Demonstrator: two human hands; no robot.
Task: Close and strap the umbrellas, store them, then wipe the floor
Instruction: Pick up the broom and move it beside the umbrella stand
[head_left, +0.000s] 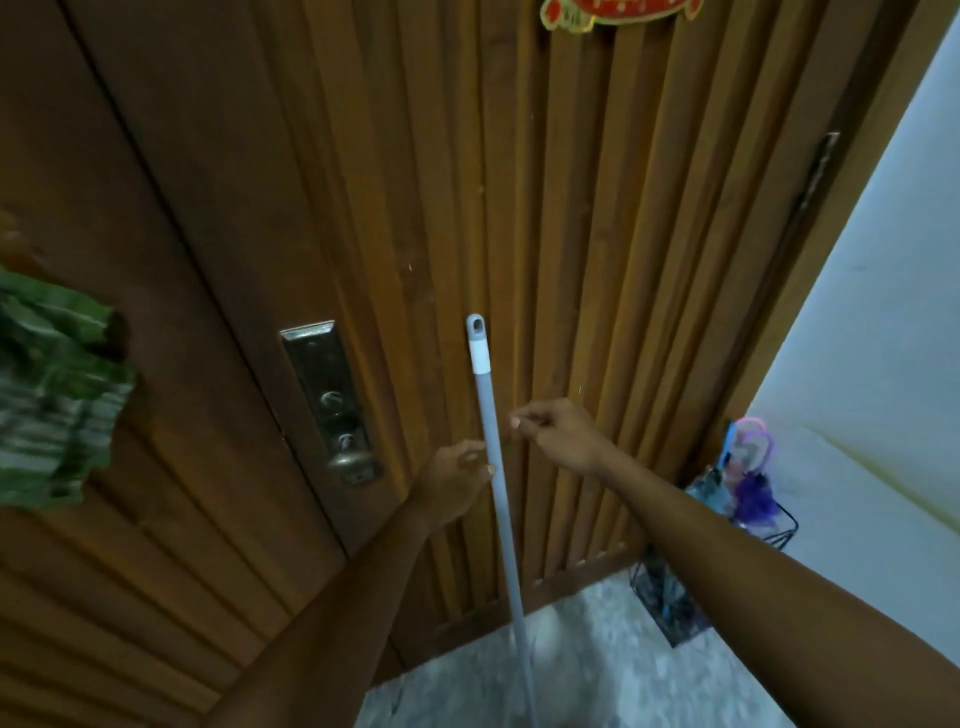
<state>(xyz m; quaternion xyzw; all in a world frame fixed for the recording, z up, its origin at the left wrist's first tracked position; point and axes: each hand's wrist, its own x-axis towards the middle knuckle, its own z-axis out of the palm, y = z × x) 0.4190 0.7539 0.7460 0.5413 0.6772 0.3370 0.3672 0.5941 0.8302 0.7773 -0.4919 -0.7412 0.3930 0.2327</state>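
Mop handle (485, 410) near-vertical, capped end up before door (363, 156), lower end toward floor (597, 654). Left hand (457, 483) fingers wrap the shaft. Right hand (563, 436) fingers clenched, empty, just right of shaft, above left fingers.

One wooden door (363, 208) fills most of the view. On the door sit one metal lock plate (324, 384), one knob (353, 462) and, at its top edge, one red-and-gold ornament (618, 13). One grey pole (507, 545) stands before the door. There are two hands in front of it, one left hand (457, 483) and one right hand (561, 434). Right of the door is one wire rack (670, 608) of umbrellas (750, 496), too blurred to count. Left of the door hangs one green patterned cloth (52, 389).
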